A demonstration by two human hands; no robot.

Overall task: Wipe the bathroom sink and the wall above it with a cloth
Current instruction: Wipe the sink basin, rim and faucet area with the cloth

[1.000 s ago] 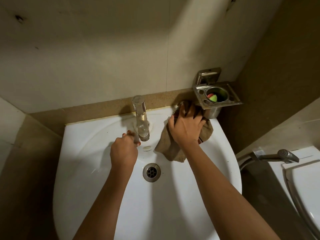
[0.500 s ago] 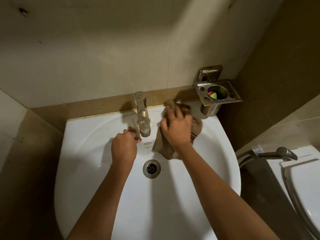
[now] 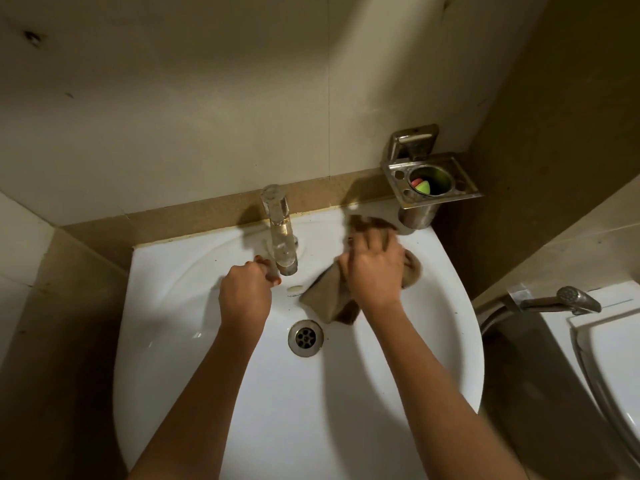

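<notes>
One cloth, one sink, one tap, two hands. Gripping cloth under palm of right hand at sink's back right edge. Curled left hand by tap spout, can't tell if holding.

A bathroom: white sink, toilet (bidet sprayer beside it).

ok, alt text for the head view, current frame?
Seen from above, a person's right hand holds a brown cloth against the back right of a white sink, just under a wall-mounted metal holder. The left hand, fingers curled, sits beside the faucet spout above the drain; contact is unclear.
</notes>
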